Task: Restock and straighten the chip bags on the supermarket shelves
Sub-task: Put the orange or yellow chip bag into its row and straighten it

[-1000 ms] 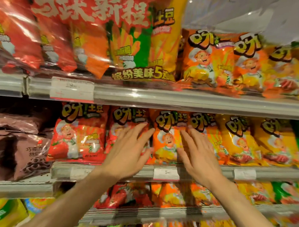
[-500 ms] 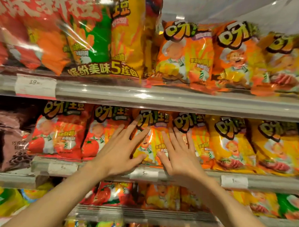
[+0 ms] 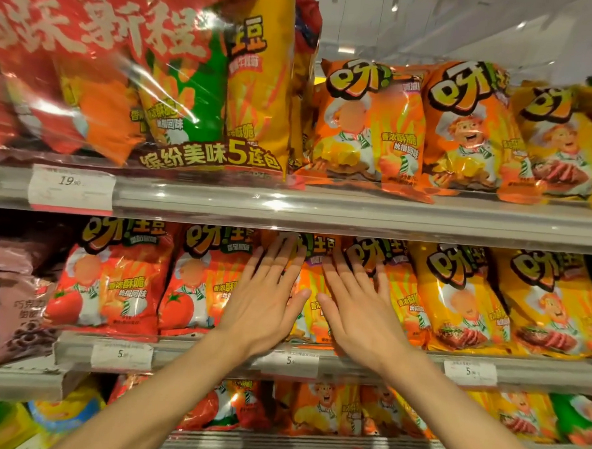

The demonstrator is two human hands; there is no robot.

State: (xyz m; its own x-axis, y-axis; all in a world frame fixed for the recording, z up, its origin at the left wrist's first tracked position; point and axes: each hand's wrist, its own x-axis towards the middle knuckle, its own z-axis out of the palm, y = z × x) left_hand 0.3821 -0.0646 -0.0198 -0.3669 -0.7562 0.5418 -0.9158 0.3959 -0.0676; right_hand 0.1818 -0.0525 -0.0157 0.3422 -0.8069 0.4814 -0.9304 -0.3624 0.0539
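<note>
Chip bags stand in a row on the middle shelf: red tomato bags at left, orange bags in the centre, yellow bags at right. My left hand lies flat with straight fingers on the front of the bags where red meets orange. My right hand presses flat on the orange bags beside it, fingers spread. The thumbs nearly touch. Neither hand grips anything.
The upper shelf carries a big red multipack at left and orange bags at right. Brown snack bags sit at far left. A lower shelf holds more chip bags. Price tags line the shelf edges.
Both hands have pushed forward and upward against the orange bags and drawn closer together. The view has moved closer to the shelf.
</note>
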